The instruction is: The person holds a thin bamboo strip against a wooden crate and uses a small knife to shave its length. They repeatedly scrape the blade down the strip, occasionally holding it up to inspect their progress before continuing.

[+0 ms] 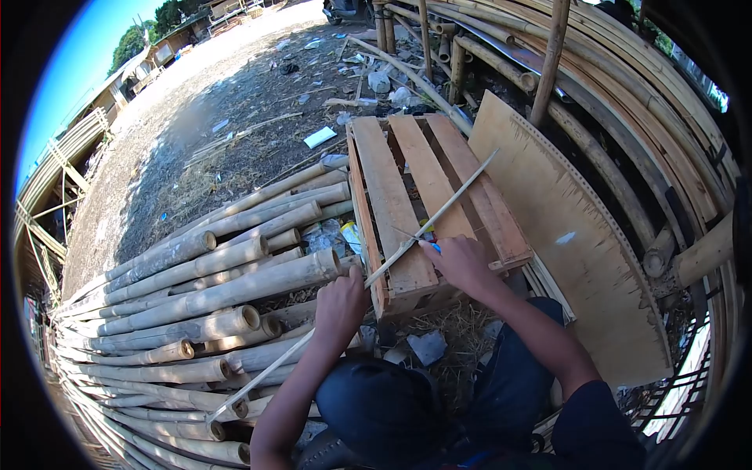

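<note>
A long, thin bamboo strip (462, 190) runs slantwise across a slatted wooden crate (401, 200), its far end past the middle slats and its near end low at the left. My left hand (341, 307) is closed around the strip beside the crate's left edge; part of the strip passes behind my forearm. In my right hand (464, 268), over the crate's near right part, is a knife (435, 247) with a bit of blue at its handle. Its narrow blade points left and overlaps the strip. My fingers are wrapped about the handle, hiding most of it.
Thick bamboo poles (227, 286) lie stacked at the left, their cut ends toward the crate. A curved plywood sheet (576, 258) leans at the right, below racked bamboo (619, 102). Litter and a white piece (320, 138) lie on the ground beyond. My knees (384, 403) are close below.
</note>
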A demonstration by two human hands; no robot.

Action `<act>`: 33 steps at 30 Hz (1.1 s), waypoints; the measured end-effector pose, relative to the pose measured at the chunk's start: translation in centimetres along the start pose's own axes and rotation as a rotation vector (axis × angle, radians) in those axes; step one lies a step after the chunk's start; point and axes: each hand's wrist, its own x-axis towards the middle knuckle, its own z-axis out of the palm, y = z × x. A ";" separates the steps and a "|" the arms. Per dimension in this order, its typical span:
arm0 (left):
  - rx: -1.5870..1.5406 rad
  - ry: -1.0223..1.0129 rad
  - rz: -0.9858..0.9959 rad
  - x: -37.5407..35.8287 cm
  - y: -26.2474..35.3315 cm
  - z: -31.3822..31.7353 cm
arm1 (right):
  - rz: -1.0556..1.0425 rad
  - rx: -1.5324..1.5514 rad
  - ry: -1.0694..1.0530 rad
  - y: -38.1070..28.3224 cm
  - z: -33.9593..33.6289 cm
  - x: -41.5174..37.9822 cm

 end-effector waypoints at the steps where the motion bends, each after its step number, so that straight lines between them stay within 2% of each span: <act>1: -0.012 0.007 0.004 -0.1 -0.1 0.1 | -0.002 0.001 -0.002 -0.2 0.2 0.0; 10: -0.001 -0.036 -0.020 0.0 0.2 -0.3 | -0.048 0.014 -0.040 -0.4 0.0 0.1; 13: 0.000 -0.036 -0.013 -0.1 0.1 -0.3 | -0.065 0.021 0.014 0.7 0.5 0.7; 15: 0.010 0.004 0.018 -0.3 0.1 -0.5 | 0.045 -0.086 0.187 2.9 1.0 1.7; 16: 0.017 0.047 0.047 -0.2 0.1 -0.6 | 0.040 -0.089 0.192 3.4 0.8 1.8; 19: -0.013 -0.056 -0.006 0.0 0.1 -0.6 | 0.108 -0.120 0.138 3.6 1.0 1.1; 23: -0.078 -0.065 -0.023 0.0 0.2 -0.7 | 0.001 -0.004 0.045 -0.2 1.2 -1.0; 26: -0.156 -0.051 -0.019 -0.3 -0.2 -0.7 | -0.050 0.041 0.015 0.5 1.3 -0.2; 30: -0.144 -0.055 -0.025 -0.3 -0.3 -0.7 | 0.158 -0.073 0.198 7.1 1.8 3.7; 33: -0.146 -0.070 -0.024 -0.1 -0.2 -0.7 | 0.222 -0.076 0.224 8.6 0.2 4.5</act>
